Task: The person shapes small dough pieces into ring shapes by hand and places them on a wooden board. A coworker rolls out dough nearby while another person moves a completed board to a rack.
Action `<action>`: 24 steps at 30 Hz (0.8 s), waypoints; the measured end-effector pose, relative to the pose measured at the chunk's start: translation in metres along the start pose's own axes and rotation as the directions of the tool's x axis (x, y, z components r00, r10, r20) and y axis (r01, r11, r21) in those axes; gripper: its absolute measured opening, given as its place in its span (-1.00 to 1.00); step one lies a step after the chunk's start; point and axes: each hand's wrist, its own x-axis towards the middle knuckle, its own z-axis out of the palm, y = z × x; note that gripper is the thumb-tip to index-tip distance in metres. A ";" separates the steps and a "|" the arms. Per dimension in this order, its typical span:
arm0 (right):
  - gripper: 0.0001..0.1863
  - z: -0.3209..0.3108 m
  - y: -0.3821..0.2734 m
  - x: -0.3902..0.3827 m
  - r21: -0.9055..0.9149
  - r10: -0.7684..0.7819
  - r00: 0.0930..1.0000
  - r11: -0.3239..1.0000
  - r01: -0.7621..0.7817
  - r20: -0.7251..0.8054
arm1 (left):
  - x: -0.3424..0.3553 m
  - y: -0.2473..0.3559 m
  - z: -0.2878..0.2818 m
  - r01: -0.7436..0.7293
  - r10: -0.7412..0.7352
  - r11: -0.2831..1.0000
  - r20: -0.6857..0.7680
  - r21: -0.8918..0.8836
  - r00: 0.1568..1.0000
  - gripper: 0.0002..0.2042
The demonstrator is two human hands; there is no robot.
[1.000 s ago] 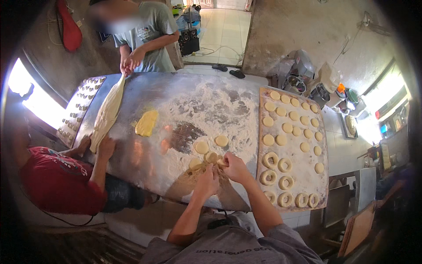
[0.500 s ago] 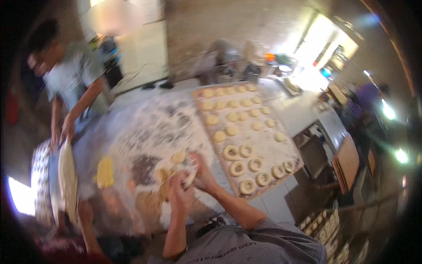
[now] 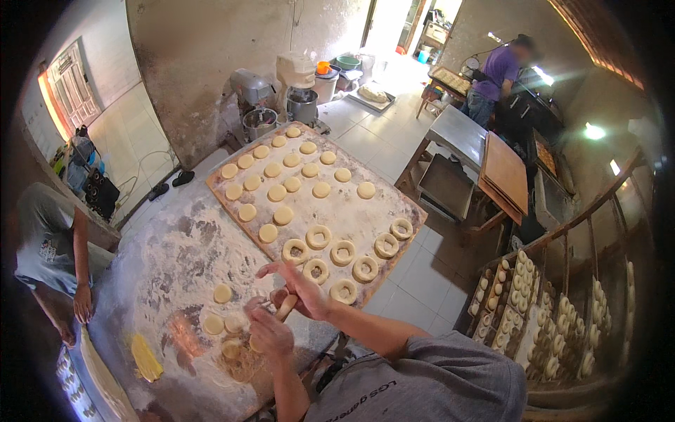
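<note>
Over the near edge of the floured table, both hands are close together with a pale piece of dough between them. My right hand grips its upper end, with some fingers stretched out to the left. Curled around the lower part is my left hand, which hides much of the dough, so its full shape cannot be told. Flat dough rounds lie on the table just left of my hands. Beyond my right hand, a wooden board bears dough rounds and several dough rings.
At left, a co-worker's hands hold a long dough strip, near a yellow slab. Mixers stand by the wall. A metal table and a rack of dough trays are at right. Another person stands far back.
My view has swung to the right, bringing the rack and the far person into clearer sight. Both hands stay together on the dough, and my right fingers are now more stretched out.
</note>
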 end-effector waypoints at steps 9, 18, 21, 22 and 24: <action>-0.39 -0.066 -0.022 -0.031 -0.153 -0.118 0.951 0.985 0.077 -0.287 | 0.009 0.063 0.073 0.264 -0.204 0.948 0.298 -0.177 0.932 -0.63; -0.43 -0.204 -0.062 -0.123 0.239 -0.069 0.933 0.958 0.161 -0.353 | 0.005 0.124 0.213 0.074 -0.064 0.997 0.488 -0.002 0.870 -0.75; -0.41 -0.259 -0.066 -0.153 0.105 0.010 0.890 0.994 0.042 -0.455 | -0.010 0.134 0.263 -0.030 0.008 0.999 0.600 0.026 0.800 -0.74; -0.41 -0.265 -0.072 -0.158 0.042 0.043 0.861 0.999 -0.025 -0.507 | -0.014 0.138 0.277 -0.073 0.015 0.995 0.655 0.062 0.756 -0.73; -0.39 -0.272 -0.080 -0.173 0.054 0.004 0.812 0.998 0.034 -0.584 | -0.019 0.150 0.297 -0.043 -0.005 0.998 0.707 0.050 0.707 -0.70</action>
